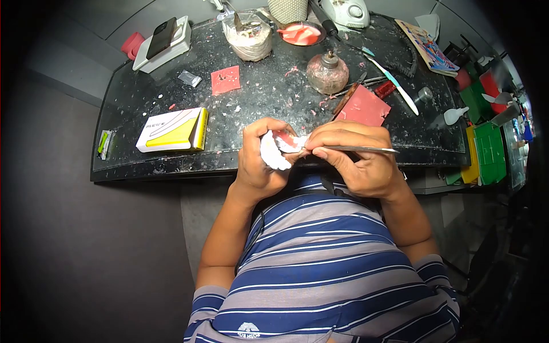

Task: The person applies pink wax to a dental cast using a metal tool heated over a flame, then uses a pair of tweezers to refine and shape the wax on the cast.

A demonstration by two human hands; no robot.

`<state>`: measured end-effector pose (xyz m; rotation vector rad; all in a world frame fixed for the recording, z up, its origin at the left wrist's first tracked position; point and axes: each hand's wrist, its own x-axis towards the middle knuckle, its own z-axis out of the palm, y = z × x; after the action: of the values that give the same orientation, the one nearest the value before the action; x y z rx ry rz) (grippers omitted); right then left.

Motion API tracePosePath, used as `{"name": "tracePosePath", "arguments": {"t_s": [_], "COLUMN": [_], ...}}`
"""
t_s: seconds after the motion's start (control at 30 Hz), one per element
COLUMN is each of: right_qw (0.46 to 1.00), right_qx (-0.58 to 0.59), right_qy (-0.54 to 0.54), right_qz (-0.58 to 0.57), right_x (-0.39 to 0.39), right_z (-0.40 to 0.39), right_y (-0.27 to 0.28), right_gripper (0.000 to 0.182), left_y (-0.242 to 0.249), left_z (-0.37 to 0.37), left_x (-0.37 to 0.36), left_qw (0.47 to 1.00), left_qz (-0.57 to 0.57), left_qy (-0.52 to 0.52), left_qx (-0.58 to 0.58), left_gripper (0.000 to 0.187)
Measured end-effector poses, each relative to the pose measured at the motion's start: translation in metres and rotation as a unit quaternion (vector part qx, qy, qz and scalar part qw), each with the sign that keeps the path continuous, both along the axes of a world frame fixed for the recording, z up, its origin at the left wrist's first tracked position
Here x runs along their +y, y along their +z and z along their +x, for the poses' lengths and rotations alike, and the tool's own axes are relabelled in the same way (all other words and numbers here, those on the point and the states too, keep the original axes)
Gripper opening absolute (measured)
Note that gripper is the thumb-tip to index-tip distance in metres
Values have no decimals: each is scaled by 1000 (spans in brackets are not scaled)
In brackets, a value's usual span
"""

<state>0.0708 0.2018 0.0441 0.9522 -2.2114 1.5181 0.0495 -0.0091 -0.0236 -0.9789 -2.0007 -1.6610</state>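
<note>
My left hand [258,157] is wrapped round a white plaster-like piece [273,153] with some pink-red material on it, held just beyond the table's front edge. A slim, dark-handled tool [357,149] is pinched in my right hand [357,157], its handle pointing right. The tool's tip end is hidden by my fingers, close to the white piece. Both hands meet near the piece. Behind my right hand lies a pink sheet [364,107] on the table.
On the black speckled table [257,103] stand a yellow-white box [173,130], a glass burner jar [327,73], a bag of white powder [249,41] and a dish of pink pieces [301,34]. A toothbrush [400,88] lies right; green bins [490,151] stand further right.
</note>
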Motion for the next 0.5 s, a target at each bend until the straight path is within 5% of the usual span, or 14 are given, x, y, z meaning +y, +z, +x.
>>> {"name": "tracePosePath", "arguments": {"t_s": [0.5], "right_qw": [993], "right_qx": [-98], "right_qy": [33], "right_qz": [-48], "right_x": [5], "right_z": [-5], "right_y": [2], "right_gripper": [7], "left_y": [4], "left_z": [-4], "left_x": [-3], "left_qw": [992], "left_qz": [17], "left_qy": [-48], "left_qx": [-117], "left_gripper": [59]}}
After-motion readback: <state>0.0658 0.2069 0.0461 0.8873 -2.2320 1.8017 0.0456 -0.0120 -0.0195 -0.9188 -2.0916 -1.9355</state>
